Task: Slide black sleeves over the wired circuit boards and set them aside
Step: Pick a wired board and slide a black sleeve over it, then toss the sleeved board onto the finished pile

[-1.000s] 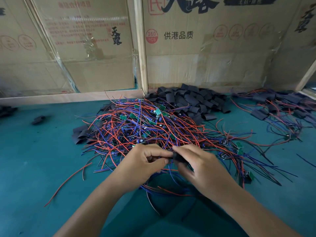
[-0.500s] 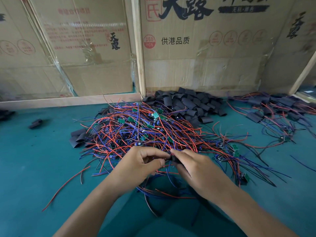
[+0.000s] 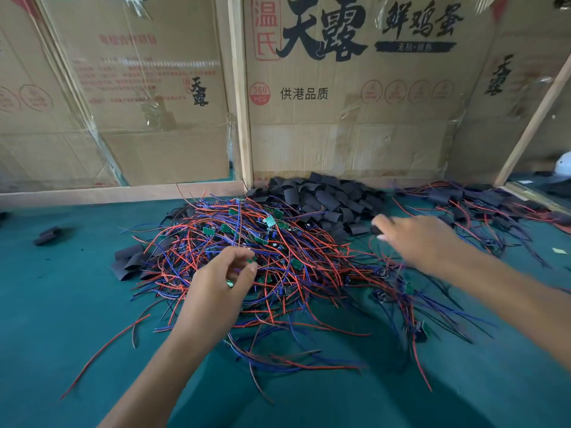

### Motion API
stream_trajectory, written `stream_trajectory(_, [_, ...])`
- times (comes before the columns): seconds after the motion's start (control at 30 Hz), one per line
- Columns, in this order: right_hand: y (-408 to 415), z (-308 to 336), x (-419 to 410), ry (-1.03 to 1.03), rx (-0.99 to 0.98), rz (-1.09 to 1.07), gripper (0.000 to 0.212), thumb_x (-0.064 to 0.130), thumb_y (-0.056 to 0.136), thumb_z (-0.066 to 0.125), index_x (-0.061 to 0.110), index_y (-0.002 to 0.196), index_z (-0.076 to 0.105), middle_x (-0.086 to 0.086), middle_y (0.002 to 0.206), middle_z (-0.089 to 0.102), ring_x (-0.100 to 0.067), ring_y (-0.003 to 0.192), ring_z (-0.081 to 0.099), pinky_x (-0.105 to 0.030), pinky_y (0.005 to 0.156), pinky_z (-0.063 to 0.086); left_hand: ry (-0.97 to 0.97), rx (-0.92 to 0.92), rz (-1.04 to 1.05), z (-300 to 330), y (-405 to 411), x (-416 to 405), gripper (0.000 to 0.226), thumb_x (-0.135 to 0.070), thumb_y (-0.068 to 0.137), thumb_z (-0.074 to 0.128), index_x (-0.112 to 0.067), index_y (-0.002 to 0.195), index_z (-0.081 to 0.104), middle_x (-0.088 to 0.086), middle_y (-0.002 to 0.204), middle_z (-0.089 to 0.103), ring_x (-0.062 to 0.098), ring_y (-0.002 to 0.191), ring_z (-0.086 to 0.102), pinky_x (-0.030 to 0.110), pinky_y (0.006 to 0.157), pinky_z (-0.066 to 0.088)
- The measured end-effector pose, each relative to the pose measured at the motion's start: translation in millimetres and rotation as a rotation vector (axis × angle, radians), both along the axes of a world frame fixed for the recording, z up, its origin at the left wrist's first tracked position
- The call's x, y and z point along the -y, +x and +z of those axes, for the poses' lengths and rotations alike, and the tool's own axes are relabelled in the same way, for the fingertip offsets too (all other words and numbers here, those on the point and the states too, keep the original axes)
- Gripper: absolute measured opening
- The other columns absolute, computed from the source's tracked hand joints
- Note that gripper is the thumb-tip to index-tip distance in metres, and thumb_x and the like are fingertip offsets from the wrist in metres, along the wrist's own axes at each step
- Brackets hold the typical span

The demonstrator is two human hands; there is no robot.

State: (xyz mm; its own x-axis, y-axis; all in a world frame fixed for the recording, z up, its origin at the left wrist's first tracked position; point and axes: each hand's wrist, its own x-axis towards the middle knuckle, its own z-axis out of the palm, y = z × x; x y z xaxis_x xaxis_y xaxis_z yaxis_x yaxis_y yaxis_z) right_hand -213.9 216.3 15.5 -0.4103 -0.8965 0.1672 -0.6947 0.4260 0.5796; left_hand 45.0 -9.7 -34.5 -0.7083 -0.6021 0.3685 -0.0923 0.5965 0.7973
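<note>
Green table (image 3: 61, 304) walled at the far edge by flattened cardboard boxes (image 3: 340, 88); no bin or tray in view, everything heaped loose. Centre: big tangle of wired circuit boards (image 3: 262, 242), red and blue leads, small green boards on top. Just behind it, against the cardboard: pile of black sleeves (image 3: 327, 199). Far right: sleeved boards (image 3: 482, 202) set apart in their own heap. A few flat sleeves (image 3: 129, 261) at the tangle's left edge, one stray sleeve (image 3: 48, 235) far left. Left hand (image 3: 216, 291) over the near side of the tangle, fingers loosely curled, thumb and forefinger close; whether pinching a wire, cannot tell. Right hand (image 3: 414, 239) blurred, stretched toward the right, fingertips gripping a dark sleeved piece (image 3: 377, 230).
</note>
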Motion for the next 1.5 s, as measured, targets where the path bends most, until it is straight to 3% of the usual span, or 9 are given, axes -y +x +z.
stream_trajectory(0.17, [-113, 40, -24, -0.051, -0.233, -0.284, 0.032, 0.040, 0.102, 0.047, 0.016, 0.122, 0.040, -0.001, 0.103, 0.065, -0.022, 0.096, 0.066, -0.034, 0.071, 0.052, -0.121, 0.043, -0.033, -2, -1, -4, 0.018, -0.029, 0.096, 0.062, -0.046, 0.094, 0.057, -0.015, 0.084, 0.061, 0.014, 0.060, 0.049, 0.022, 0.056, 0.041])
stream_trajectory(0.27, [-155, 51, -29, -0.202, -0.191, -0.463, 0.061, 0.049, 0.091, 0.060, 0.012, 0.133, 0.036, -0.010, 0.136, 0.051, -0.028, 0.129, 0.046, -0.046, 0.107, 0.033, -0.183, 0.066, -0.018, -2, 2, -2, 0.011, -0.032, 0.097, 0.060, -0.042, 0.100, 0.059, -0.022, 0.088, 0.058, 0.010, 0.056, 0.047, 0.020, 0.054, 0.037])
stream_trajectory(0.33, [-160, 46, -16, -0.193, -0.145, -0.430, 0.047, 0.040, 0.094, 0.059, 0.013, 0.128, 0.041, -0.008, 0.134, 0.054, -0.027, 0.129, 0.047, -0.049, 0.112, 0.028, -0.208, 0.058, 0.004, -1, 3, 0, 0.007, -0.032, 0.096, 0.059, -0.038, 0.100, 0.060, -0.021, 0.086, 0.058, 0.009, 0.057, 0.048, 0.020, 0.053, 0.037])
stream_trajectory(0.63, [-113, -38, 54, -0.151, 0.442, -0.200, 0.030, 0.039, 0.100, 0.053, 0.016, 0.120, 0.057, -0.009, 0.120, 0.058, -0.030, 0.110, 0.055, -0.041, 0.089, 0.049, -0.320, 0.110, 0.013, -1, 7, -2, 0.013, -0.026, 0.096, 0.063, -0.031, 0.084, 0.062, -0.028, 0.074, 0.052, 0.009, 0.057, 0.044, 0.027, 0.052, 0.031])
stream_trajectory(0.9, [-105, -66, 69, 0.033, 0.105, -0.048, 0.040, 0.003, 0.096, 0.048, 0.016, 0.134, 0.050, -0.003, 0.124, 0.057, -0.024, 0.117, 0.051, -0.035, 0.092, 0.042, -0.335, 0.131, 0.007, -2, 7, 0, 0.016, -0.025, 0.097, 0.061, -0.029, 0.082, 0.062, -0.028, 0.076, 0.055, 0.001, 0.059, 0.048, 0.022, 0.052, 0.027])
stream_trajectory(1.07, [-58, -30, 72, -0.536, 0.402, -0.312, 0.022, 0.022, 0.104, 0.045, 0.007, 0.114, 0.058, -0.013, 0.102, 0.067, -0.035, 0.092, 0.062, -0.039, 0.072, 0.047, -0.361, 0.157, -0.004, 1, 7, -3, 0.013, -0.022, 0.096, 0.064, -0.026, 0.084, 0.065, -0.018, 0.065, 0.051, 0.001, 0.061, 0.049, 0.020, 0.052, 0.030])
stream_trajectory(1.17, [11, -16, 59, -1.029, 0.688, -0.130, 0.029, 0.031, 0.100, 0.051, 0.004, 0.096, 0.062, -0.012, 0.074, 0.068, -0.029, 0.066, 0.062, -0.036, 0.056, 0.045, -0.355, 0.148, -0.037, 6, 8, -8, 0.012, -0.034, 0.091, 0.068, -0.033, 0.102, 0.063, -0.011, 0.066, 0.045, 0.009, 0.063, 0.047, 0.023, 0.056, 0.034])
stream_trajectory(1.33, [143, -35, 43, -0.924, 1.071, 0.165, 0.034, 0.043, 0.090, 0.051, 0.012, 0.091, 0.067, -0.002, 0.072, 0.068, -0.019, 0.063, 0.060, -0.037, 0.063, 0.049, -0.499, 0.224, -0.204, 10, 9, -31, 0.073, -0.067, 0.074, 0.056, -0.049, 0.140, 0.031, -0.030, 0.099, 0.046, -0.007, 0.075, 0.049, 0.009, 0.062, 0.035])
stream_trajectory(1.5, [162, -53, 39, -0.956, 1.345, 0.185, 0.015, 0.034, 0.093, 0.058, 0.037, 0.093, 0.072, 0.017, 0.076, 0.071, 0.000, 0.068, 0.063, -0.015, 0.061, 0.044, -0.611, 0.152, -0.256, 11, 7, -40, 0.060, -0.062, 0.076, 0.060, -0.036, 0.130, 0.052, -0.034, 0.101, 0.045, 0.001, 0.083, 0.053, 0.015, 0.059, 0.041])
